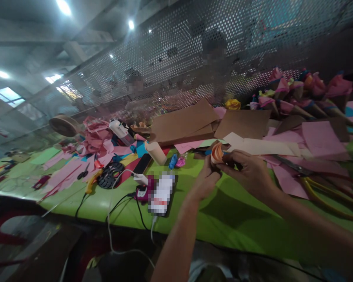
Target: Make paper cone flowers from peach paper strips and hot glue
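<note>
Both my hands meet over the green table (223, 211). My left hand (207, 176) is closed around the lower part of a small rolled orange-and-white paper piece (217, 152). My right hand (250, 170) is closed too, its fingers pinching the side of the same roll. The roll's open top shows curled layers. Brown cardboard sheets (184, 123) and pink paper sheets (320, 139) lie just behind my hands.
A phone (161, 194) and a magenta device (142, 192) with cables lie left of my hands. Scissors (82, 172), a glue gun (122, 131), pink scraps and a tape roll (64, 124) sit farther left. Finished paper cones (297, 94) are stacked at the back right. Yellow-handled shears (320, 184) lie right. People sit behind a perforated screen.
</note>
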Motion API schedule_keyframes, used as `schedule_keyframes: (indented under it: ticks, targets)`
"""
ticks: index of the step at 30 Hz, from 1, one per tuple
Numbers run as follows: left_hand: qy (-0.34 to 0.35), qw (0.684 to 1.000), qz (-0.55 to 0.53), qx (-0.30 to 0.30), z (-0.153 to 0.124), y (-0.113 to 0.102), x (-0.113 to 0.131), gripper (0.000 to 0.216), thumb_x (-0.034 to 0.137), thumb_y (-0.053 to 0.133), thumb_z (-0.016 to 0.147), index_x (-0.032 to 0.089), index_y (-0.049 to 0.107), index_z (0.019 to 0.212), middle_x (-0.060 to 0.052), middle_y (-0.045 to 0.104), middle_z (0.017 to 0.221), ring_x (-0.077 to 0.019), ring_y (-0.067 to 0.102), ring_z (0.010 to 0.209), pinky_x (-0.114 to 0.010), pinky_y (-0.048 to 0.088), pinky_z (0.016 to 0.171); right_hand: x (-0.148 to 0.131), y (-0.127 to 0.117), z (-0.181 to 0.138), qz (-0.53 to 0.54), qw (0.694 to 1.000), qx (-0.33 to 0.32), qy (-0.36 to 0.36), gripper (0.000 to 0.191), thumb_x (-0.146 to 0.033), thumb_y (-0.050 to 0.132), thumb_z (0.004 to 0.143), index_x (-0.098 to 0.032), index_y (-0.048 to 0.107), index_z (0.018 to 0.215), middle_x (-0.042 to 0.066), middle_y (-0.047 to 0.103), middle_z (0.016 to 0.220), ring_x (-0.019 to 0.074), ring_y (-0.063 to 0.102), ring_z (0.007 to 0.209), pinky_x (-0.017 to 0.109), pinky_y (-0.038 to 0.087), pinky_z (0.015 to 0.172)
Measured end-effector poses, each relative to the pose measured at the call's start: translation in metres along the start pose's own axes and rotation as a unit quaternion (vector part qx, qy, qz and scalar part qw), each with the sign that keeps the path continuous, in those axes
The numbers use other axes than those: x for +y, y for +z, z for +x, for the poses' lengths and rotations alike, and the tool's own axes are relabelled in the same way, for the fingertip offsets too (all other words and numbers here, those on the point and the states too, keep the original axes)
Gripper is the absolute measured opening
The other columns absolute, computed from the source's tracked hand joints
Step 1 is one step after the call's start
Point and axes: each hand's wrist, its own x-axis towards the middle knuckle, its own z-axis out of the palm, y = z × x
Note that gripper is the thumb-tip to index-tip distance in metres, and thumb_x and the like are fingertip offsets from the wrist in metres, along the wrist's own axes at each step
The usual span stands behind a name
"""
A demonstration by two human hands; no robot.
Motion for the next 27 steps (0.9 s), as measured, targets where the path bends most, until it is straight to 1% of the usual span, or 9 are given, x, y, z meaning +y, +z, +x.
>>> schedule_keyframes:
  ticks: [3,6,9,12,16,18,20,23,27]
  targets:
    - [-0.021,0.999,-0.021,0.027,-0.001,0.002,0.006,0.040,0.018,0.060,0.073,0.022,0.057,0.112,0.000,0.057,0.095,-0.0151,0.048,0.086,-0.027,0.044,0.085,0.000,-0.002,0.002,0.004,1.000,0.000,-0.002,0.012,-0.032,0.066,0.093,-0.023,0.069,0.086,0.002,0.066,0.070,0.0177,0.062,0.062,0.029,0.048,0.056]
    - [-0.040,0.998,-0.018,0.053,-0.002,0.000,0.009,0.038,0.018,0.060,0.071,0.022,0.056,0.109,0.004,0.047,0.079,-0.0128,0.038,0.072,-0.024,0.037,0.068,0.000,-0.007,0.005,0.019,1.000,-0.012,-0.002,0.014,-0.038,0.069,0.092,-0.024,0.070,0.093,0.002,0.065,0.072,0.0174,0.061,0.062,0.029,0.048,0.056]
    - [-0.037,0.998,-0.029,0.052,-0.001,-0.002,0.006,0.035,0.017,0.058,0.068,0.022,0.053,0.103,0.005,0.043,0.075,-0.0112,0.032,0.066,-0.024,0.030,0.062,0.002,-0.011,0.008,0.032,0.999,-0.030,-0.004,0.013,-0.037,0.070,0.091,-0.024,0.071,0.095,0.002,0.066,0.073,0.0174,0.061,0.063,0.029,0.047,0.055]
    - [-0.036,0.997,-0.042,0.045,0.000,-0.003,0.004,0.037,0.017,0.060,0.067,0.022,0.053,0.103,0.006,0.042,0.075,-0.0104,0.031,0.064,-0.024,0.029,0.061,0.006,-0.010,0.009,0.041,0.998,-0.041,-0.010,0.008,-0.032,0.069,0.092,-0.024,0.071,0.092,0.001,0.066,0.072,0.0167,0.061,0.062,0.028,0.047,0.055]
    - [-0.043,0.997,-0.045,0.035,0.000,-0.002,0.008,0.049,0.018,0.061,0.067,0.022,0.054,0.114,0.005,0.048,0.080,-0.0111,0.034,0.068,-0.024,0.032,0.064,0.008,-0.010,0.009,0.046,0.998,-0.045,-0.019,0.004,-0.026,0.068,0.091,-0.024,0.070,0.088,0.001,0.067,0.073,0.0160,0.062,0.063,0.027,0.049,0.057]
    - [-0.045,0.997,-0.037,0.045,-0.001,-0.002,0.009,0.049,0.018,0.062,0.066,0.022,0.055,0.115,0.004,0.049,0.082,-0.0117,0.036,0.070,-0.025,0.033,0.066,0.007,-0.012,0.010,0.048,0.997,-0.050,-0.021,0.002,-0.026,0.069,0.090,-0.024,0.070,0.089,0.002,0.068,0.073,0.0170,0.063,0.064,0.028,0.050,0.058]
    - [-0.045,0.997,-0.026,0.061,0.000,-0.003,0.007,0.047,0.018,0.061,0.067,0.023,0.055,0.113,0.004,0.049,0.082,-0.0122,0.037,0.071,-0.025,0.034,0.067,0.005,-0.014,0.011,0.050,0.997,-0.050,-0.019,0.004,-0.028,0.071,0.089,-0.025,0.071,0.092,0.003,0.069,0.076,0.0185,0.064,0.065,0.030,0.051,0.058]
    - [-0.038,0.996,-0.015,0.078,0.002,-0.005,0.002,0.045,0.018,0.060,0.068,0.024,0.055,0.112,0.003,0.050,0.083,-0.0126,0.039,0.073,-0.025,0.036,0.070,0.001,-0.016,0.011,0.048,0.998,-0.030,-0.029,0.004,-0.026,0.070,0.090,-0.026,0.070,0.093,0.003,0.071,0.080,0.0188,0.065,0.067,0.030,0.051,0.056]
    - [-0.031,0.997,0.007,0.077,0.002,-0.005,-0.001,0.042,0.018,0.060,0.071,0.025,0.054,0.113,0.003,0.051,0.087,-0.0136,0.044,0.079,-0.026,0.039,0.076,0.001,-0.013,0.010,0.015,0.997,-0.004,-0.072,0.007,-0.020,0.066,0.092,-0.024,0.069,0.087,0.003,0.071,0.076,0.0182,0.067,0.068,0.029,0.052,0.060]
